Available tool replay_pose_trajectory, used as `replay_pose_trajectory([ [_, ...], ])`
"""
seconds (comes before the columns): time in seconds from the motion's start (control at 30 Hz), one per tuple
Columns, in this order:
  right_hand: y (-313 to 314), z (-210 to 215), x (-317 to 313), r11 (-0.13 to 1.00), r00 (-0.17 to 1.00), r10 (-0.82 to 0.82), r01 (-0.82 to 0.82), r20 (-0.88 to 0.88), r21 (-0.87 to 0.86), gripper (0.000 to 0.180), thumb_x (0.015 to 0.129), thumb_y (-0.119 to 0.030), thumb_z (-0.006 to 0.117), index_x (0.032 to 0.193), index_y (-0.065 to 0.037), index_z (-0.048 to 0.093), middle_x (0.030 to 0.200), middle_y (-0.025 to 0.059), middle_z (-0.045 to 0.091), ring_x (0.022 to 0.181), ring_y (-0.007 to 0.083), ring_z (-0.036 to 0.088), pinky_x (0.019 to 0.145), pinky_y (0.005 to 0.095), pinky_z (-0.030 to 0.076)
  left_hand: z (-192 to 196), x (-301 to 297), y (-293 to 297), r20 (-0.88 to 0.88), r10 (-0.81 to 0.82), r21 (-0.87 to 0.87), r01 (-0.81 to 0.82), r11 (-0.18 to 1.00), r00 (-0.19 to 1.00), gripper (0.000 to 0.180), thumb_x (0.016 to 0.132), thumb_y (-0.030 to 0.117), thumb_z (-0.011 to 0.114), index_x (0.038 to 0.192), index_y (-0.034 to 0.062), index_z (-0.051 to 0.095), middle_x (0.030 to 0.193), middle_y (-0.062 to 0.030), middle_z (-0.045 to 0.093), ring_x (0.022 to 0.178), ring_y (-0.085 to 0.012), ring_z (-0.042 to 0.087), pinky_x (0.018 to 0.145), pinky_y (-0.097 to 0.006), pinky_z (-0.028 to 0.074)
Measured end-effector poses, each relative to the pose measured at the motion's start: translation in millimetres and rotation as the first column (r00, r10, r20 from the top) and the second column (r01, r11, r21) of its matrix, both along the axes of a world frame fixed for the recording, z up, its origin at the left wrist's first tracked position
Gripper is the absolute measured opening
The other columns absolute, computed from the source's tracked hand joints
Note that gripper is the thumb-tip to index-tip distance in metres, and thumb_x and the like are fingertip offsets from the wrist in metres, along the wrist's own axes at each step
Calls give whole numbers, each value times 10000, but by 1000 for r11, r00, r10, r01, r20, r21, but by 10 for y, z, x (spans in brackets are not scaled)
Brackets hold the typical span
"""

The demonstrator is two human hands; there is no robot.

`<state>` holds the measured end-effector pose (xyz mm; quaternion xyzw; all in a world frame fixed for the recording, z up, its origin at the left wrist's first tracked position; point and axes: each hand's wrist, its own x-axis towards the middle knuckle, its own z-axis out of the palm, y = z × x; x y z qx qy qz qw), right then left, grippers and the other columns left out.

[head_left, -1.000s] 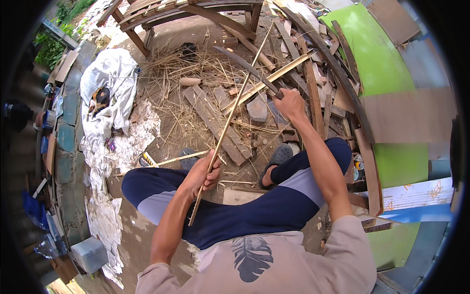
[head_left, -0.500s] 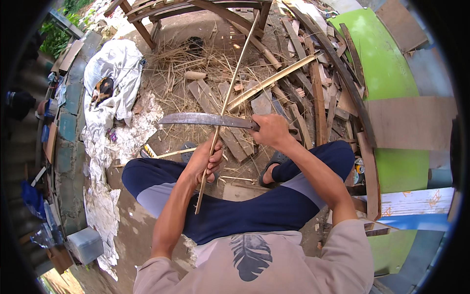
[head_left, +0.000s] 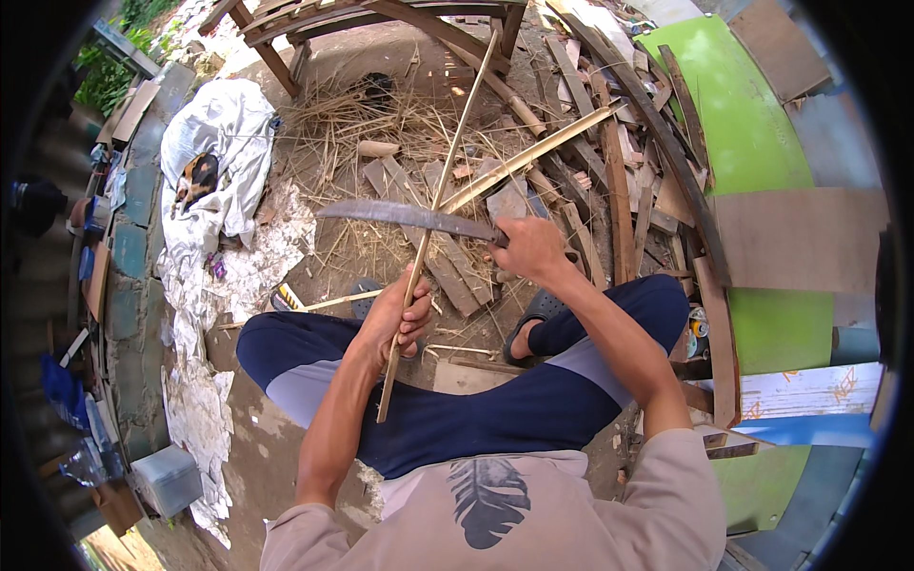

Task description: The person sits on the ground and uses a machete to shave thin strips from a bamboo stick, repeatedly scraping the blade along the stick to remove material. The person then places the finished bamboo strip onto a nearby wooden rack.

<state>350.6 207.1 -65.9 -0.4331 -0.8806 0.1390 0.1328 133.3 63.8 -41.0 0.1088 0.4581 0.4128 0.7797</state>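
My left hand (head_left: 398, 312) is closed round the lower part of a long, thin bamboo strip (head_left: 461, 136). The strip slants up and away from my lap toward the wooden bench. In my right hand (head_left: 533, 249) is the handle of a machete (head_left: 409, 214) with a long, slightly curved grey blade. Its blade points left and crosses the strip a little above my left hand. Whether the edge bites into the strip, I cannot tell. Beyond the blade, a wider split bamboo piece (head_left: 533, 155) rests on the woodpile.
Bamboo shavings (head_left: 333, 119) litter the ground ahead, before a wooden bench (head_left: 381, 21). Planks and poles (head_left: 621, 190) pile up at the right, beside green boards (head_left: 738, 124). A calico cat (head_left: 198, 179) lies on white cloth (head_left: 238, 114) at the left. A plastic box (head_left: 167, 479) stands nearer.
The machete's blade has tilted, its tip rising and its handle end dropping slightly. The bamboo strip has shifted slightly down and left in my left hand's grip.
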Motion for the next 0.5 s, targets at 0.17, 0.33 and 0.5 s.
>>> replay_pose_trajectory([
  [0.17,447,-156,262,972,971,-229,225,-64,-69,205,748,-305,677,816,-112,681,647,148,652,631,365,660,604,487,520,101,50,-72,55,1,-7,0,1000,998,413,1050,437,329,781,126,370,462,59,296,308,-28,271,228,-168,240],
  [0.33,448,-48,255,980,980,-196,196,8,16,204,754,-314,678,825,-123,691,667,166,659,664,368,667,622,489,526,52,38,-65,9,-51,-7,51,999,999,443,1036,503,316,778,147,371,467,69,288,314,-38,245,275,-189,214],
  [0.5,606,-109,358,968,970,-242,242,-20,58,248,762,-343,670,856,-115,696,699,177,671,709,374,678,640,484,536,82,7,-119,-10,-91,40,92,995,996,450,1034,508,329,774,143,375,467,75,288,323,-37,236,286,-192,196],
])
